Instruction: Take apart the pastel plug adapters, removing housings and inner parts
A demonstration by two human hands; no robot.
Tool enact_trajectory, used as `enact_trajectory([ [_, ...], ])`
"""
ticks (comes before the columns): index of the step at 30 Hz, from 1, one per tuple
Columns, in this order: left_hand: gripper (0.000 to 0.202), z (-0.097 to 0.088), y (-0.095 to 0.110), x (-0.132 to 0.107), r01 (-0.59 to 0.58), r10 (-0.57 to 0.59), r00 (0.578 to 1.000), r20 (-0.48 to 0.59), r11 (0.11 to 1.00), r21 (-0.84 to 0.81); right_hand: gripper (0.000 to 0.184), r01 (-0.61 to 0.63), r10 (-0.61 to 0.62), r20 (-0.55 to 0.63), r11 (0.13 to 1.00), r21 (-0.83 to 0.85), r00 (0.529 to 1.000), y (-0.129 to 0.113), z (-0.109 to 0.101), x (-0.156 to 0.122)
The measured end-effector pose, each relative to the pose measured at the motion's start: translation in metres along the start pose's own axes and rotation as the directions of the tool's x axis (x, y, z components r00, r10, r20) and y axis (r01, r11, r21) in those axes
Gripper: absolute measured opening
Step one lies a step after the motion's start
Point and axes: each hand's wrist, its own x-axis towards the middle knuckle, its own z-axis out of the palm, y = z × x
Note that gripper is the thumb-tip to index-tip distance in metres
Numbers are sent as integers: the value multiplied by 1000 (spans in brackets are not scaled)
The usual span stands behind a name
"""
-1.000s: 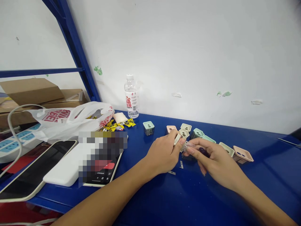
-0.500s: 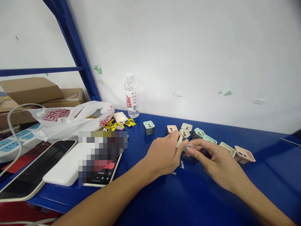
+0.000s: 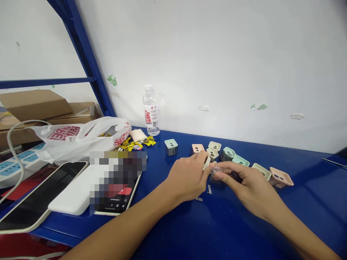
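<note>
Near the middle of the blue table, my left hand (image 3: 188, 175) is closed around a cream pencil sharpener lid (image 3: 206, 163), its edge showing above the thumb. My right hand (image 3: 248, 182) pinches a clear plastic piece (image 3: 216, 169) against the left fingertips. A dark, rounded part (image 3: 236, 176) shows inside the right palm, perhaps a screwdriver handle; its tip is hidden. Below the hands lie two small metal sharpener blades (image 3: 209, 189). Behind them stand several two-hole pencil sharpeners with dark see-through boxes, among them a pink one (image 3: 197, 148), a mint one (image 3: 228, 154) and a larger pink one (image 3: 281, 177).
A lone mint sharpener (image 3: 171, 146) stands left of the group. Farther left are a water bottle (image 3: 151, 115), yellow wrappers (image 3: 132, 145), a white plastic bag (image 3: 89, 134), phones (image 3: 46, 195), a white slab (image 3: 74, 196) and a power strip (image 3: 18, 167). A wall rises behind.
Both hands keep nearly the same place and hold. The clear piece at the fingertips has turned slightly, and the whole view has shifted a little.
</note>
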Motion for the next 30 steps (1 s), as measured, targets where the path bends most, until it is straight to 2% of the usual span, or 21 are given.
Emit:
enact_trajectory([
  [4,24,-3,-1,1,0,0,1000,4,999,-45,29,45,-47,-27,998,-52,999,-1,-1,-1],
  [9,26,-6,-3,3,31,-33,999,-5,978,-207,30,42,-36,-65,996,80,997,-2,-2,0],
  [15,27,-3,0,2,50,-66,997,-51,961,-273,32,-23,15,46,984,177,999,-7,0,1],
  [20,28,1,4,1,52,-72,995,-70,967,-251,29,-54,38,77,976,212,996,-12,2,0],
  [27,28,-1,8,-1,58,-89,991,-103,961,-271,32,-91,105,-40,960,264,994,-15,8,-3],
  [30,29,-1,8,-1,61,-88,991,-105,969,-238,30,-62,85,-79,964,257,993,-15,11,-4],
])
